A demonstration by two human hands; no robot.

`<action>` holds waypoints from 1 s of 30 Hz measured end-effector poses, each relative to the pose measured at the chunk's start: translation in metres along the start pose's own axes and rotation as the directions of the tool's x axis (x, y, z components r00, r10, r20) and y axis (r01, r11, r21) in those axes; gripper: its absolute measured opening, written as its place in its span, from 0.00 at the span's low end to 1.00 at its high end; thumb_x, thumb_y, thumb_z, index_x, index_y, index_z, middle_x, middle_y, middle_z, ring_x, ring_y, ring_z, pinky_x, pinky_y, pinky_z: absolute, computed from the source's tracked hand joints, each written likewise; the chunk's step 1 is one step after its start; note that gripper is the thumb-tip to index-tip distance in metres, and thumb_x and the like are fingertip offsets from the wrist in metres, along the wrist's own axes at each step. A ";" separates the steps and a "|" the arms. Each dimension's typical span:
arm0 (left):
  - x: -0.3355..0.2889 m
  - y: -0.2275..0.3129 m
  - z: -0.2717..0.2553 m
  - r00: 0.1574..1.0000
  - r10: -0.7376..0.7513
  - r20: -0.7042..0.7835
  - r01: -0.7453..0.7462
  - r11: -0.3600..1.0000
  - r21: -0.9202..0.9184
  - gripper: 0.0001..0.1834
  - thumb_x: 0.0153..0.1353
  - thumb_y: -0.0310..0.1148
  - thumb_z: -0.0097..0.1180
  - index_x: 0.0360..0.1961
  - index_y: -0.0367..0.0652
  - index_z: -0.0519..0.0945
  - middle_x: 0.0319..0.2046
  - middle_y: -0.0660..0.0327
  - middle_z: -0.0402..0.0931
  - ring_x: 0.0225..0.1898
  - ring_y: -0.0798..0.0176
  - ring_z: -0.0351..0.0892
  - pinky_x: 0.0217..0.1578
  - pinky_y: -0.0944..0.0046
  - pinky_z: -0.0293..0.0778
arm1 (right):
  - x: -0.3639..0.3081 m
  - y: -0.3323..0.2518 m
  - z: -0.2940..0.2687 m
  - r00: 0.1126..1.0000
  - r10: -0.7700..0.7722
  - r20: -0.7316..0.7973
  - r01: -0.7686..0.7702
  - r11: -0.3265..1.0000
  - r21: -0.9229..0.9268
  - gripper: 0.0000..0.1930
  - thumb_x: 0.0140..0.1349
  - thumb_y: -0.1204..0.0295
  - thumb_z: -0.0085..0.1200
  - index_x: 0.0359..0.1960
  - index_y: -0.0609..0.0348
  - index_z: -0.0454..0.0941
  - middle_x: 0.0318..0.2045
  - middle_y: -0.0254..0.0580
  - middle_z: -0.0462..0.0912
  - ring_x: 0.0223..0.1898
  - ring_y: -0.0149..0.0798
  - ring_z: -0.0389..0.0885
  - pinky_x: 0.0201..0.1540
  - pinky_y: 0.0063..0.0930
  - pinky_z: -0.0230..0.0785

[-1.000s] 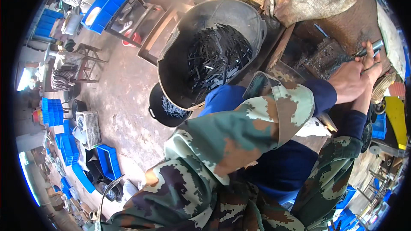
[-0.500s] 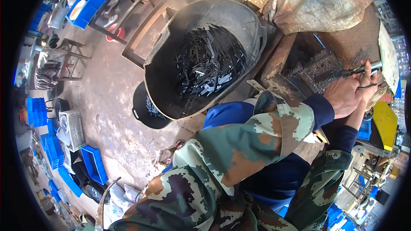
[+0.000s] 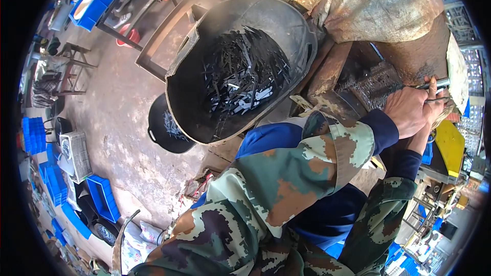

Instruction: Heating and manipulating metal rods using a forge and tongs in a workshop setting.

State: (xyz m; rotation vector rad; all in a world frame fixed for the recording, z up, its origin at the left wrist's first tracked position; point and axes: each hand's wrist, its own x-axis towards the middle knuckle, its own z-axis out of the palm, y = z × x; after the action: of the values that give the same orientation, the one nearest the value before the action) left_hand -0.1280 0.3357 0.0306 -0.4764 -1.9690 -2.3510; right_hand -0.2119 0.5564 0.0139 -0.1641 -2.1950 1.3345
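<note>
At the right, over a rusty brown machine trough point(image 3: 332, 71), my two hands meet and overlap. My left hand point(image 3: 405, 110) is closed, palm down, and what its fingers hold is hidden. My right hand point(image 3: 433, 108) reaches up from below and lies partly behind the left, its fingers closed about a thin dark metal strip point(image 3: 439, 99). One of its fingers points up beside a shiny metal cylinder point(image 3: 439, 84). Next to the hands, inside the trough, lies a dark, wet-looking block point(image 3: 381, 83) covered in grit or shavings.
A large black tub point(image 3: 179, 107) of dark metal strips point(image 3: 245, 71) stands left of the machine, with a smaller black bucket point(image 3: 169, 128) beside it. A dusty sack point(image 3: 378, 5) covers the machine's top. Blue crates point(image 3: 104, 197) and a white basket point(image 3: 75, 156) stand at the far left.
The whole view has shifted slightly, so the tub and machine appear a little further left. My hands stay together by the metal cylinder, with little visible change in their grip.
</note>
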 end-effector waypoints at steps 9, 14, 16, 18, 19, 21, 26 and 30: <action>-0.004 0.005 0.016 0.985 0.160 -0.069 -0.154 0.984 0.085 0.15 0.56 0.35 0.53 0.27 0.30 0.80 0.29 0.39 0.78 0.32 0.35 0.79 0.36 0.43 0.75 | 0.013 0.020 -0.016 0.998 0.057 0.024 -0.061 0.967 0.247 0.13 0.61 0.67 0.64 0.44 0.57 0.81 0.30 0.34 0.85 0.20 0.22 0.70 0.20 0.18 0.60; 0.001 0.018 -0.006 0.989 0.144 -0.046 -0.138 0.984 0.116 0.16 0.58 0.36 0.53 0.24 0.30 0.78 0.25 0.39 0.77 0.29 0.37 0.79 0.33 0.45 0.75 | -0.016 -0.009 -0.007 0.995 0.102 0.011 -0.102 0.983 0.150 0.11 0.64 0.65 0.61 0.41 0.58 0.80 0.27 0.32 0.82 0.22 0.23 0.73 0.23 0.18 0.67; -0.002 0.013 -0.011 0.996 0.083 -0.023 -0.079 0.989 0.128 0.15 0.58 0.35 0.53 0.25 0.31 0.78 0.24 0.39 0.76 0.29 0.38 0.79 0.33 0.46 0.75 | -0.072 -0.059 -0.006 0.989 0.149 -0.009 -0.147 0.982 0.117 0.12 0.64 0.66 0.60 0.43 0.59 0.78 0.22 0.26 0.76 0.20 0.20 0.68 0.22 0.17 0.67; -0.005 0.003 -0.025 0.996 0.084 -0.032 -0.076 0.977 0.198 0.15 0.58 0.35 0.53 0.25 0.31 0.78 0.23 0.40 0.76 0.28 0.39 0.79 0.33 0.46 0.75 | -0.111 -0.059 -0.010 0.981 0.171 0.093 -0.179 0.980 0.083 0.14 0.63 0.66 0.60 0.46 0.62 0.77 0.25 0.28 0.76 0.19 0.21 0.67 0.20 0.18 0.69; -0.005 -0.001 -0.028 0.993 0.113 -0.042 -0.101 0.968 0.228 0.15 0.58 0.36 0.53 0.25 0.31 0.78 0.23 0.40 0.76 0.28 0.38 0.79 0.33 0.46 0.75 | -0.130 -0.069 -0.014 0.980 0.166 0.111 -0.176 0.981 0.083 0.16 0.63 0.67 0.60 0.49 0.63 0.77 0.31 0.33 0.78 0.20 0.22 0.69 0.20 0.18 0.70; 0.000 -0.007 -0.022 0.987 0.161 -0.029 -0.148 0.955 0.258 0.15 0.58 0.37 0.53 0.26 0.32 0.79 0.23 0.40 0.76 0.29 0.38 0.79 0.34 0.46 0.75 | -0.160 -0.087 -0.037 0.962 0.169 0.216 -0.185 0.981 0.058 0.14 0.62 0.73 0.59 0.49 0.64 0.78 0.43 0.40 0.82 0.25 0.25 0.74 0.21 0.18 0.70; 0.000 -0.024 -0.026 0.998 0.060 0.031 -0.067 0.933 0.354 0.15 0.58 0.38 0.53 0.28 0.35 0.80 0.24 0.42 0.77 0.30 0.37 0.78 0.35 0.47 0.75 | -0.222 -0.085 -0.059 0.837 -0.025 0.547 0.161 0.966 -0.203 0.15 0.54 0.84 0.63 0.44 0.63 0.81 0.48 0.40 0.80 0.33 0.28 0.78 0.23 0.18 0.72; 0.005 -0.041 -0.030 0.996 0.061 0.071 -0.088 0.869 0.486 0.17 0.60 0.41 0.51 0.30 0.36 0.81 0.27 0.43 0.78 0.33 0.38 0.78 0.37 0.48 0.74 | -0.246 -0.074 -0.054 0.682 -0.109 0.724 0.376 0.901 -0.219 0.16 0.49 0.84 0.63 0.42 0.62 0.81 0.47 0.45 0.80 0.47 0.46 0.79 0.43 0.31 0.76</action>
State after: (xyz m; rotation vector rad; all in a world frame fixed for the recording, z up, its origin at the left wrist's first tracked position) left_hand -0.1486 0.3153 -0.0115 -0.5663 -2.4044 -1.7060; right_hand 0.0348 0.4688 -0.0019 0.6041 -2.9466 0.9030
